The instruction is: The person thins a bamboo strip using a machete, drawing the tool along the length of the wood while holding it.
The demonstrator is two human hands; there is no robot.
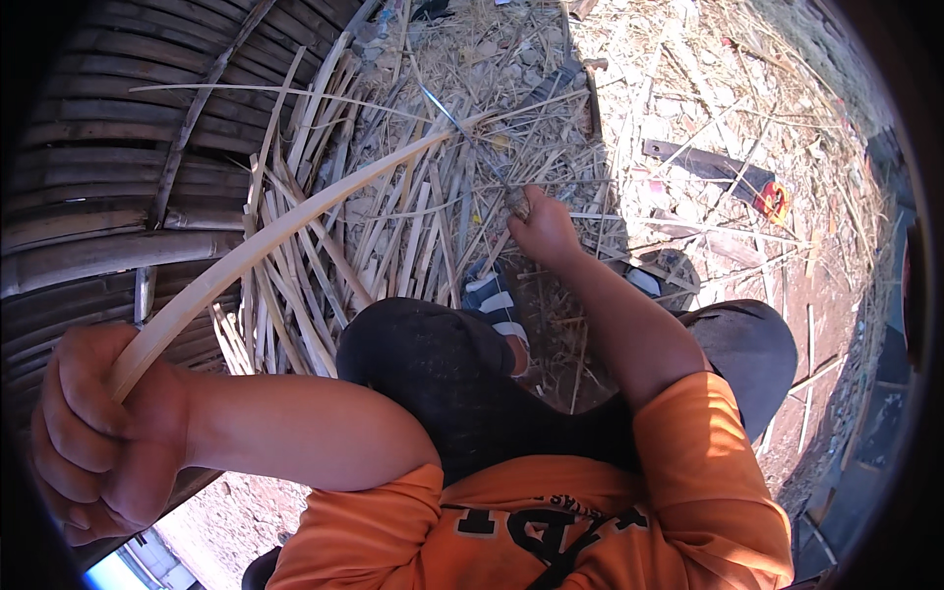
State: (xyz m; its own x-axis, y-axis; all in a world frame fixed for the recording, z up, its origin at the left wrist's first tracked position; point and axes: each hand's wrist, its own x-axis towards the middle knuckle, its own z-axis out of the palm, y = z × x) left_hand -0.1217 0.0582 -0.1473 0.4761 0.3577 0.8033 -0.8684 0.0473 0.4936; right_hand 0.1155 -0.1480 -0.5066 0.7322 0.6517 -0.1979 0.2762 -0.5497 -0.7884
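Observation:
My left hand (103, 433), at the far left, is closed around one end of a long pale bamboo strip (280, 226). That strip slants up and to the right, and its far end lies over the littered ground. My right hand (543, 231), out in front of my knees, grips the handle of a knife (517, 204). A long, thin blade runs from it up and leftward, crossing the bamboo strip near its far end; whether the edge touches it I cannot tell. Many split bamboo strips (418, 231) lie in a loose pile under and beside the held one.
A bamboo slat wall (108, 147) rises on the left. A handsaw (703, 157) with an orange handle lies on the right among shavings. A dark stick-like tool (594, 98) lies beyond my right hand. My sandalled foot (497, 305) is close to the pile.

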